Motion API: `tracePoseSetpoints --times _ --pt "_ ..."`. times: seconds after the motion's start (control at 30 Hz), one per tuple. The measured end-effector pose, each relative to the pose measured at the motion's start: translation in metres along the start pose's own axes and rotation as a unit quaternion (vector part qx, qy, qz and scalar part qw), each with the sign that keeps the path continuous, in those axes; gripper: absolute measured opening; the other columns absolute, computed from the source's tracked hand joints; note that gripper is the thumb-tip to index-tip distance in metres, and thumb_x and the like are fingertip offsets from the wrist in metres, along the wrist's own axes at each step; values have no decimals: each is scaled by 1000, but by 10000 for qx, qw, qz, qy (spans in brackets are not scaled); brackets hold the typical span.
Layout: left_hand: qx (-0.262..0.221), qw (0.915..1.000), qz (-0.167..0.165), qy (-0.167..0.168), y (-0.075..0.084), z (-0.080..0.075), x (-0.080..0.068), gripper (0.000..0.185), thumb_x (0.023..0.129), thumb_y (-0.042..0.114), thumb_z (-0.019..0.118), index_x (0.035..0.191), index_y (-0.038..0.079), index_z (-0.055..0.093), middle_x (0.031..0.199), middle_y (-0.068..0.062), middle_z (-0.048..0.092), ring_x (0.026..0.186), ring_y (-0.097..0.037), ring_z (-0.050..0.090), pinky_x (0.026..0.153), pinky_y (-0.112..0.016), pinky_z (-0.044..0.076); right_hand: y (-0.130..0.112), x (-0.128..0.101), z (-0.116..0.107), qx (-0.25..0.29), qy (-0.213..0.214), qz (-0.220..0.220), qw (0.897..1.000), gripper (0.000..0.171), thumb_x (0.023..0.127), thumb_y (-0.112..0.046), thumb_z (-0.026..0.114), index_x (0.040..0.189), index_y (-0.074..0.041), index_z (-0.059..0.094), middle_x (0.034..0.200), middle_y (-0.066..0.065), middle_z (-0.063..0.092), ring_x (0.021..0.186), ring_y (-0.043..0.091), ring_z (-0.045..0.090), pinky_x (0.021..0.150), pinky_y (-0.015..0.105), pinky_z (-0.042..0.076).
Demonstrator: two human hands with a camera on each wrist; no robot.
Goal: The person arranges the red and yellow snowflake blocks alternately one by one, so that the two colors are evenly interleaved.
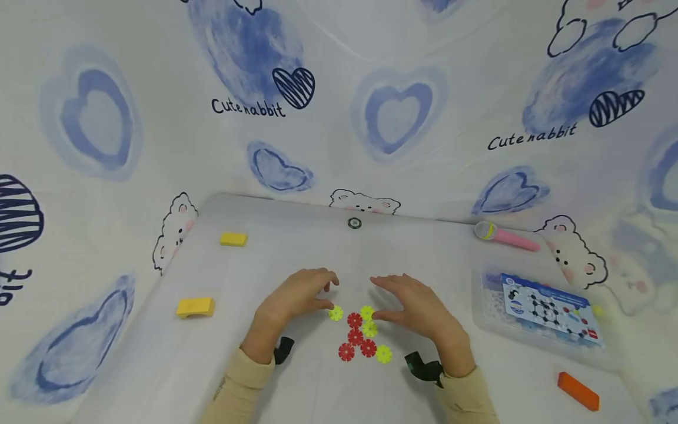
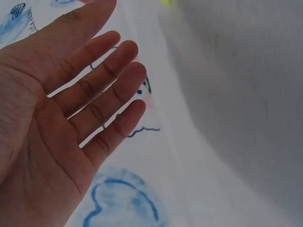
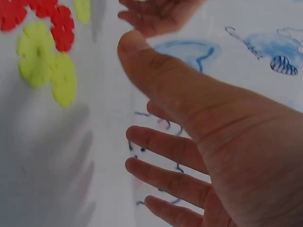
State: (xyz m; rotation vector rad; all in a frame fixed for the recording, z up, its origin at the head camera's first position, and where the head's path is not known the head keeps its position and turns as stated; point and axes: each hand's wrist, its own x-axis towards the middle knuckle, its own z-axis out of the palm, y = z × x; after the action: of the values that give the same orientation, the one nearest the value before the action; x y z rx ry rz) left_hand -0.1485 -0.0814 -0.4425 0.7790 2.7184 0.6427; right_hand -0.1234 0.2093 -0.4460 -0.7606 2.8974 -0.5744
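Several red notched plastic discs (image 1: 355, 337) and yellow notched discs (image 1: 369, 328) lie in a loose cluster on the white table, some edges meeting. My left hand (image 1: 299, 292) hovers at the cluster's left, its thumb overlapping a lone yellow disc (image 1: 336, 313) in the head view. Opposite it, my right hand (image 1: 415, 306) has its thumb tip beside the upper yellow disc (image 1: 366, 314). Both palms face each other with nothing held. The left wrist view shows the left hand (image 2: 80, 109) with fingers loosely extended; the right hand (image 3: 189, 127) looks similarly relaxed in its own wrist view.
Yellow blocks (image 1: 233, 239) (image 1: 195, 307) lie on the left. A dark round chip (image 1: 354, 223) is at the far edge. On the right are a pink toy microphone (image 1: 508, 237), a clear plastic box (image 1: 484, 312) with a blue label, and an orange block (image 1: 578, 391).
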Motion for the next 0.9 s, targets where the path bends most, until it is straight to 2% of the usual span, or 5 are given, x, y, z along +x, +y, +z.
tracePoseSetpoints --times 0.2,0.37,0.53,0.73,0.9 --pt "-135 9996 -110 -199 2 6 3 42 90 21 92 126 13 71 108 -3 74 99 -20 66 99 -43 59 -11 10 15 -106 -206 -148 9996 59 88 -37 93 140 -16 74 133 2 75 124 25 69 105 50 59" --pt "-204 9993 -38 -320 4 16 6 42 87 18 94 121 13 70 102 -1 71 93 -18 63 95 -41 58 -19 18 29 -171 -388 -260 9988 45 88 -35 93 128 -19 81 116 -3 74 110 17 66 93 40 61" --pt "-16 9992 61 -387 8 23 9 34 86 17 94 110 13 70 95 2 67 85 -13 58 87 -35 56 -22 21 37 -46 -356 -373 9987 35 86 -33 94 118 -21 84 110 -5 72 105 15 64 90 36 59" --pt "257 9991 17 -343 9 26 9 28 87 19 94 101 13 70 91 4 62 82 -11 54 82 -33 54 -22 22 41 -24 -228 -564 9981 27 86 -31 95 110 -22 86 106 -7 72 102 12 63 91 34 58" --pt "128 9994 -3 -327 8 23 6 29 88 15 93 99 14 66 91 4 63 82 -12 54 80 -32 52 -22 21 41 78 -297 -629 9975 25 87 -28 94 109 -21 84 104 -7 72 101 11 62 93 34 58"
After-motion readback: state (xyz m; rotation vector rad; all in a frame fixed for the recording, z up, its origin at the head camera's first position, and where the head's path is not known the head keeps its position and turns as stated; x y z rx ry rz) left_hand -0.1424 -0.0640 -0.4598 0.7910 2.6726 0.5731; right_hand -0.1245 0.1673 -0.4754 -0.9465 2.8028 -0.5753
